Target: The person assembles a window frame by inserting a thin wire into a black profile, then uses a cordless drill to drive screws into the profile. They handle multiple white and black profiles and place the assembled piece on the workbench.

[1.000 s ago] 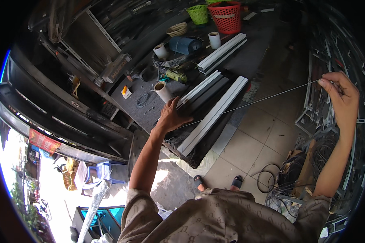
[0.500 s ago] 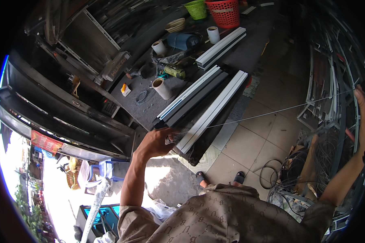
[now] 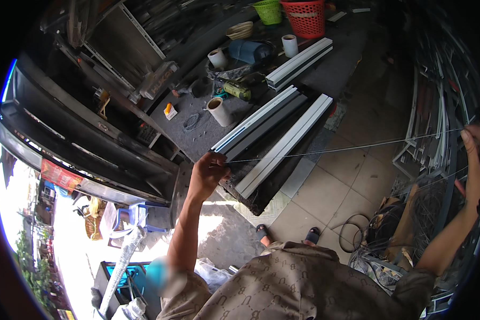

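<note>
A thin pale cord [image 3: 336,150] runs nearly straight across the view between my two hands. My left hand [image 3: 209,173] pinches its left end beside the near ends of the profiles on the bench. Out at the far right, my right hand [image 3: 473,146] is closed on the cord, fingers partly lost at the dark rim. A second thin strand hangs below that hand. Under the cord lies a long white profile [image 3: 285,146]; to its left are dark grey profiles [image 3: 266,128] and a narrow white one [image 3: 255,118].
On the dark-topped workbench [image 3: 189,144] are paper-cored rolls [image 3: 220,112], a green power drill [image 3: 236,89], more white profiles [image 3: 300,61] and a red basket [image 3: 304,18]. Coiled wire [image 3: 360,237] and stacked profiles [image 3: 432,114] occupy the right side.
My left hand has risen slightly toward the profile ends, and my right hand sits a little lower. The cord stays stretched between them. The lower strand by my right hand shows more clearly.
</note>
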A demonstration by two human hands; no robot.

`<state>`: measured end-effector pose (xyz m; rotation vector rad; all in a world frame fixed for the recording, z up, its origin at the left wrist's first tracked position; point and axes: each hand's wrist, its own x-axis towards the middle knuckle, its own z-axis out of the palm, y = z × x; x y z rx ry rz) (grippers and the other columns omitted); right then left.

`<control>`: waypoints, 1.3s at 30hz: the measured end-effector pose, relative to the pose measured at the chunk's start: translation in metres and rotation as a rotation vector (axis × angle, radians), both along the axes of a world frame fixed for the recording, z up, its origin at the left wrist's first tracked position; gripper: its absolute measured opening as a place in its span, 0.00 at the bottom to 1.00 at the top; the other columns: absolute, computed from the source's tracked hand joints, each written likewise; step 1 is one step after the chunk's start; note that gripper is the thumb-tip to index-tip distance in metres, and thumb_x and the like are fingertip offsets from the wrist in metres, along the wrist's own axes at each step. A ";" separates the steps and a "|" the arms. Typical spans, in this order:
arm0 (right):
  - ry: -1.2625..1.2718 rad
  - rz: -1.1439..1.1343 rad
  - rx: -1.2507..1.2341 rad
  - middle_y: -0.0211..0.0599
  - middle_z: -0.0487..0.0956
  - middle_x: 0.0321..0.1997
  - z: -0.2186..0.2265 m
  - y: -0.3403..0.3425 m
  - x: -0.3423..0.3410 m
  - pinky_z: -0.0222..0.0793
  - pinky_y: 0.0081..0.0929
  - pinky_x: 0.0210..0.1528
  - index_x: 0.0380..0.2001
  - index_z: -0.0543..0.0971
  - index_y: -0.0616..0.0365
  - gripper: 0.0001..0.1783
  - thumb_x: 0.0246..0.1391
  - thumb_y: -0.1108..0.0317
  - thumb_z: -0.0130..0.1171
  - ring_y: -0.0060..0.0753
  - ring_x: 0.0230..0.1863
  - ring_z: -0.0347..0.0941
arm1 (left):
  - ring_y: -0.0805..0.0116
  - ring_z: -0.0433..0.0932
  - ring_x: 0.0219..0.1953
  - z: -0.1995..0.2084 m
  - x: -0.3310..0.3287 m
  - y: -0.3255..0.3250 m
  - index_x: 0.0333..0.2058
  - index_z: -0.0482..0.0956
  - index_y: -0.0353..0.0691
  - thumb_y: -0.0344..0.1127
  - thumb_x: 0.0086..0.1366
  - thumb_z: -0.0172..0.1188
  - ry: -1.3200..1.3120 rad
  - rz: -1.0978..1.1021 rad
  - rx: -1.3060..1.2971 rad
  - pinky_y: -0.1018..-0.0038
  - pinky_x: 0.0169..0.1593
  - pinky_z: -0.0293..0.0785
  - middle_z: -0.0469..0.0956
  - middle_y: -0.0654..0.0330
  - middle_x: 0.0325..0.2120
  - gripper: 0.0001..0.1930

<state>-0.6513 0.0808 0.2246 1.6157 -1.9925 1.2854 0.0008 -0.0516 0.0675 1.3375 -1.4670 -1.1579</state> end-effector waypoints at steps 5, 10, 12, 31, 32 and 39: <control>-0.141 0.214 0.057 0.22 0.82 0.38 -0.020 -0.021 0.042 0.67 0.16 0.45 0.45 0.86 0.60 0.07 0.70 0.69 0.72 0.13 0.39 0.74 | 0.58 0.89 0.46 0.003 -0.006 0.009 0.65 0.74 0.34 0.17 0.71 0.68 0.456 0.239 0.132 0.61 0.49 0.93 0.80 0.55 0.50 0.26; -0.286 0.589 0.197 0.27 0.80 0.26 -0.069 -0.059 0.143 0.63 0.20 0.29 0.36 0.83 0.64 0.08 0.64 0.74 0.74 0.13 0.25 0.69 | 0.57 0.88 0.48 -0.003 -0.004 0.014 0.67 0.72 0.38 0.17 0.73 0.65 0.672 0.301 0.277 0.58 0.53 0.93 0.80 0.54 0.52 0.27; -0.149 0.745 0.345 0.37 0.82 0.26 -0.089 -0.078 0.187 0.68 0.25 0.29 0.38 0.85 0.63 0.09 0.60 0.71 0.76 0.21 0.24 0.75 | 0.57 0.88 0.48 -0.006 -0.004 0.015 0.66 0.72 0.38 0.19 0.74 0.65 0.714 0.287 0.299 0.57 0.52 0.92 0.80 0.55 0.52 0.25; 0.291 1.018 0.519 0.52 0.90 0.40 -0.191 -0.162 0.352 0.85 0.50 0.45 0.55 0.90 0.53 0.19 0.62 0.62 0.75 0.56 0.41 0.90 | 0.41 0.82 0.59 0.000 0.024 0.037 0.62 0.74 0.32 0.29 0.79 0.58 1.063 0.240 0.349 0.42 0.65 0.83 0.75 0.48 0.60 0.17; 0.271 1.008 0.518 0.53 0.90 0.39 -0.188 -0.159 0.351 0.85 0.50 0.45 0.54 0.90 0.55 0.19 0.62 0.61 0.75 0.57 0.40 0.90 | 0.41 0.82 0.60 0.002 0.024 0.042 0.62 0.73 0.32 0.29 0.79 0.58 1.012 0.204 0.296 0.43 0.65 0.83 0.75 0.47 0.61 0.17; 0.118 0.823 0.742 0.55 0.89 0.34 -0.187 -0.120 0.363 0.83 0.52 0.43 0.45 0.83 0.60 0.25 0.62 0.49 0.77 0.62 0.39 0.89 | 0.44 0.85 0.61 0.016 0.016 0.064 0.66 0.73 0.31 0.29 0.78 0.59 0.664 0.187 0.213 0.51 0.63 0.86 0.77 0.46 0.65 0.21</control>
